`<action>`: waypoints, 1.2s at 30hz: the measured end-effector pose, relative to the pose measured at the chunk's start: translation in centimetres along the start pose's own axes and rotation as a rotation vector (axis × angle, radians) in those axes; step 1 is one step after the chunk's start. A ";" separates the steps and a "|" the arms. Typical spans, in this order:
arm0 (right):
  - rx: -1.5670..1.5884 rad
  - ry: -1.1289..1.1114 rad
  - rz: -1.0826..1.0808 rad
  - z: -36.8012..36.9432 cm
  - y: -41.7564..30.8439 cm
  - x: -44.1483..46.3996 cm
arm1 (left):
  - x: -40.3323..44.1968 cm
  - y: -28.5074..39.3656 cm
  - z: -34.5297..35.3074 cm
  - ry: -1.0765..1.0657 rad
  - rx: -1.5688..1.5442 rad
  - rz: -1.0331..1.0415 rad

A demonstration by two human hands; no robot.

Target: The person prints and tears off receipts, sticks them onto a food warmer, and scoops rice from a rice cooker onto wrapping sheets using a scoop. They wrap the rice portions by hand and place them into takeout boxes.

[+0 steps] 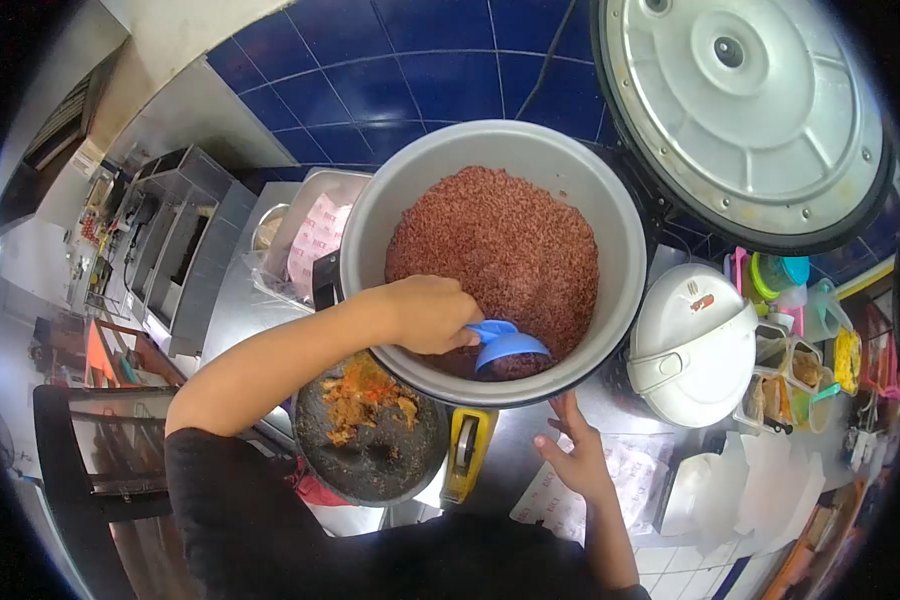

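My left hand (432, 314) is closed around the handle of a blue rice scoop (510, 346). Its bowl rests inside the large rice cooker pot (370, 200), low near the front wall, with dark reddish rice in it. Reddish-brown cooked rice (490, 235) fills the bottom of the pot. Below the front rim, my right hand (578, 455) has its fingers stretched up to the pot's outer side and its thumb apart; it holds nothing. The fingertips are partly hidden under the rim.
The cooker's metal lid (740, 110) stands raised at the upper right. A white lidded container (692, 340) is right of the pot. A stone mortar (370, 440) with orange-brown paste and a yellow tape dispenser (467, 455) lie in front. Printed paper sheets (625, 480) are by my right forearm.
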State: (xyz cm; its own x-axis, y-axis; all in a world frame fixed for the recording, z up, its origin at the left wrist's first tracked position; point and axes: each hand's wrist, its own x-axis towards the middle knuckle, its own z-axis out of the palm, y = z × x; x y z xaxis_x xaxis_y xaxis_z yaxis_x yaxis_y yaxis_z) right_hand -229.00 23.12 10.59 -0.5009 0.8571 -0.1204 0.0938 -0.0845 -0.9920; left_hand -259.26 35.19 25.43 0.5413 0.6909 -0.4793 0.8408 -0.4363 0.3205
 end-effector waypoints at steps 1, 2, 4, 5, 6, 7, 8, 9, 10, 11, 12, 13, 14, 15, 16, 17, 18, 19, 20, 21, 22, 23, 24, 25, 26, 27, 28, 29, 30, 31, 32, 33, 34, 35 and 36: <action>-0.004 -0.016 -0.003 0.1 -0.1 0.1 | 0.1 0.1 0.0 -0.018 -0.021 -0.021; -0.004 -0.016 -0.003 0.2 -0.1 0.2 | 0.1 0.0 -0.2 -0.031 -0.018 0.004; -0.005 -0.009 -0.008 0.0 -0.1 0.2 | 0.3 -0.3 -1.0 -0.057 -0.005 0.058; 0.000 -0.012 -0.016 -0.2 0.0 0.4 | 0.2 -0.6 -1.8 -0.082 -0.034 0.055; 0.004 -0.009 -0.019 -0.3 0.1 0.4 | 0.1 -0.8 -2.8 -0.111 -0.063 0.059; 0.013 -0.001 -0.018 -0.3 0.3 0.0 | 0.2 -0.8 -3.5 -0.147 -0.091 0.066; 0.022 0.013 -0.015 -0.2 0.5 -0.2 | 1.3 -1.8 -2.3 -0.149 -0.137 0.078; 0.030 0.016 -0.017 -0.1 0.6 -0.1 | 2.1 -2.6 -1.3 -0.153 -0.135 0.094; 0.041 0.017 -0.025 -0.1 0.5 0.0 | 2.8 -3.2 -0.7 -0.155 -0.128 0.106; 0.040 0.018 -0.029 -0.3 0.1 -0.1 | 3.1 -2.8 -1.2 -0.155 -0.113 0.123; 0.041 0.031 -0.033 -0.8 -0.4 -0.6 | 2.8 -2.7 -1.9 -0.225 -0.238 0.001; 0.044 0.050 -0.040 -1.2 -0.8 -1.1 | 1.9 -2.7 -2.9 -0.295 -0.358 -0.121; 0.079 0.094 -0.026 -1.9 -0.7 -2.0 | 1.0 -2.7 -3.8 -0.359 -0.478 -0.249; 0.119 0.131 -0.012 -2.5 -0.3 -3.4 | 0.1 -2.9 -4.4 -0.359 -0.541 -0.260; 0.161 0.162 0.003 -3.1 0.3 -4.9 | -0.9 -3.1 -4.6 -0.358 -0.607 -0.277; 0.167 0.250 0.063 -3.6 0.9 -6.5 | -2.1 -3.1 -4.8 -0.356 -0.675 -0.295; 0.174 0.336 0.124 -4.2 1.7 -8.3 | -3.4 -2.7 -5.0 -0.317 -0.712 -0.292; 0.011 0.423 0.231 -4.7 2.8 -10.2 | -4.8 -2.1 -5.4 -0.266 -0.733 -0.305; -0.153 0.510 0.342 -5.1 4.1 -12.4 | -6.1 -1.3 -5.7 -0.219 -0.754 -0.315; -0.538 0.578 0.386 -5.3 6.2 -14.6 | -7.4 -0.7 -5.8 -0.176 -0.775 -0.323; -0.931 0.556 0.500 -5.4 9.1 -17.2 | -8.4 -1.0 -5.2 -0.142 -0.814 -0.323; -0.955 0.477 0.767 -5.6 10.0 -19.0 | -9.6 0.1 -4.8 -0.071 -0.829 -0.322; -1.040 0.536 0.808 -5.2 11.8 -20.7 | -10.8 1.9 -4.5 -0.011 -0.844 -0.318; -1.124 0.596 0.868 -4.3 14.0 -22.4 | -11.6 3.6 -3.7 0.033 -0.859 -0.305; -1.037 0.622 0.816 -3.9 16.0 -23.9 | -12.1 4.8 -2.4 0.063 -0.867 -0.286; -0.955 0.657 0.781 -3.8 16.5 -24.6 | -12.0 6.1 -0.5 0.079 -0.883 -0.258; -0.872 0.717 0.797 -3.6 17.7 -25.0 | -11.7 8.0 2.1 0.109 -1.034 -0.307; -0.837 0.760 0.741 -3.7 17.2 -24.8 | -11.5 9.9 4.9 0.139 -1.184 -0.366; -0.751 0.703 0.917 -4.4 13.6 -23.4 | -10.4 11.8 8.3 0.094 -1.357 -0.402; -0.718 0.744 0.930 -4.5 14.4 -23.5 | -9.1 14.0 12.1 0.062 -1.527 -0.454; -0.701 0.772 0.847 -4.5 14.8 -23.8 | -7.4 15.7 16.1 0.006 -1.624 -0.490; -0.722 0.791 0.806 -4.4 15.0 -23.9 | -5.3 17.5 20.5 -0.037 -1.718 -0.531; -0.737 0.784 0.777 -4.5 15.5 -24.4 | -3.3 19.4 24.6 -0.122 -1.843 -0.537; -0.749 0.769 0.745 -4.5 16.0 -24.9 | -1.3 21.0 29.1 -0.073 -1.846 -0.540; -0.808 0.798 0.708 -4.4 16.2 -25.4 | 0.4 22.2 33.2 -0.022 -1.855 -0.547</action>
State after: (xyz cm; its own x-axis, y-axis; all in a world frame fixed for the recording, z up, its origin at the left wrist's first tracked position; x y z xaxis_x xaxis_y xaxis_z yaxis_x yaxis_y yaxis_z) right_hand -210.98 2.17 -2.23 0.4769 0.8378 -0.2658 0.7407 -0.5458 -0.3917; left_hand -239.98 6.68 5.20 0.2773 0.5068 -0.8162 -0.1588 0.8620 0.4813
